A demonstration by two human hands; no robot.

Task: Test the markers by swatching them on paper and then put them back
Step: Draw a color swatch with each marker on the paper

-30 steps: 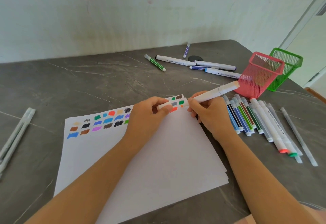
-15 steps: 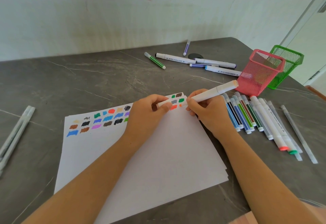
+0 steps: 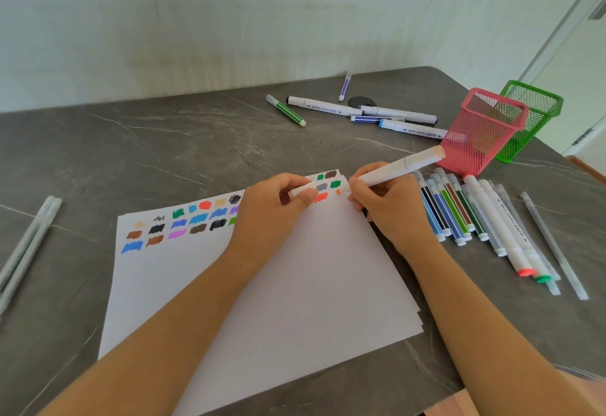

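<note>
Far left of the bench (image 3: 131,153): two pale pens (image 3: 29,238) lie side by side, untouched.

Paper (image 3: 295,301): a small stack, slightly fanned, near centre. Swatches (image 3: 183,222) run in rough rows along its far edge: blues, browns, black, purple, greens, red-orange.

Left hand (image 3: 272,215): rests on the sheet over the swatch rows, with fingers and thumb curled round a white cap (image 3: 300,190). Judged: it pins the paper and keeps the cap ready for recapping.

Right hand (image 3: 390,209): pinches the marker (image 3: 400,166) low on the barrel in a writing grip. The tip is down near the paper's far right corner, at a small orange mark (image 3: 339,191). The low hold likely gives control for a short stroke.

Marker: fat white barrel with a pale orange end, tilted up and away to the right.

Right of the paper: a row of markers (image 3: 459,215) laid parallel, probably sorted. Loose markers (image 3: 360,110) lie at the far side.

Pink basket (image 3: 482,133) with a green basket (image 3: 531,114) just behind it, both upright; presumably the return place. Contents cannot be told.
</note>
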